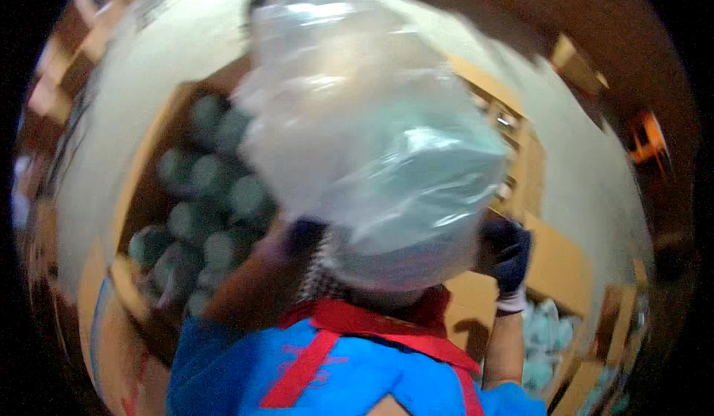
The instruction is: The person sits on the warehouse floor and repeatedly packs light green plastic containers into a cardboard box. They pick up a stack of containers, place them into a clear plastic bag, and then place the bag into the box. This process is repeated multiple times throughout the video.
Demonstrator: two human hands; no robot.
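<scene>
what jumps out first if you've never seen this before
A big clear plastic bag fills the centre, with both gloved hands at its lower end: left hand, right hand. Left of it, an open cardboard box holds rows of pale green rolls.

My view is dim, warm and motion-blurred throughout; glare streaks the clear plastic bag (364, 118), and beyond it the fisheye rim bends into black.
</scene>
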